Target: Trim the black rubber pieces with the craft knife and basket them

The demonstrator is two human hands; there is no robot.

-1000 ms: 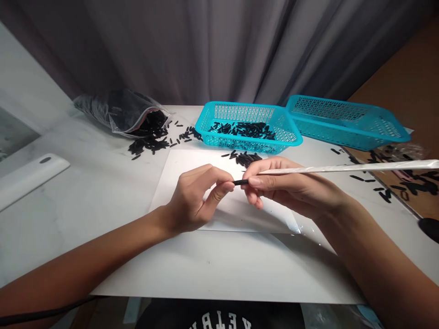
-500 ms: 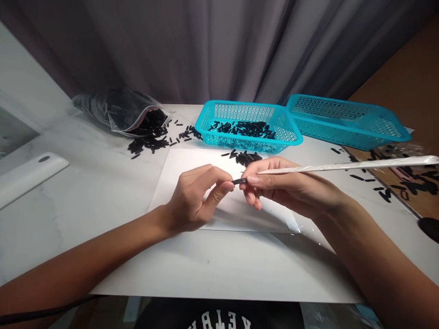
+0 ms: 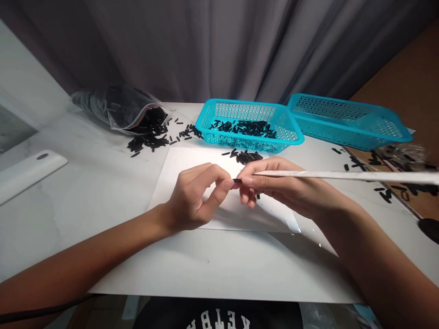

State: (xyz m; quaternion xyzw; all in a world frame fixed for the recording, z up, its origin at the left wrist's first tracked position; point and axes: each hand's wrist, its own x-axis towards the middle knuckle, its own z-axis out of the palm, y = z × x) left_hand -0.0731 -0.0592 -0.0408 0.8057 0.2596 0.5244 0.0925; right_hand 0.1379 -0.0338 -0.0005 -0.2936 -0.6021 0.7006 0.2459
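Observation:
Over a white sheet point(image 3: 161, 201), my left hand point(image 3: 199, 196) pinches one end of a small black elongated piece point(image 3: 237, 181) between thumb and index finger. At its other end, the thumb and fingertips of my right hand point(image 3: 274, 180) are closed. A long, thin white stick point(image 3: 343, 175) also rests in my right hand, its far end pointing right and blurred. Below the right fingers a bit of another black piece point(image 3: 258, 196) shows. Just beyond my hands lies a small pile of similar black pieces point(image 3: 248, 157).
A blue basket point(image 3: 252, 144) holding black pieces stands behind the sheet, beside a second blue basket point(image 3: 353, 137). At left, a clear zip bag point(image 3: 120, 109) spills black pieces point(image 3: 149, 141). More lie at right near a brown board point(image 3: 423, 201). A white object point(image 3: 30, 171) sits far left.
The white stick's far end has swung down toward me. My right fingertips have shifted slightly left along the black piece, so less of it shows. A black bit now appears below the right fingers.

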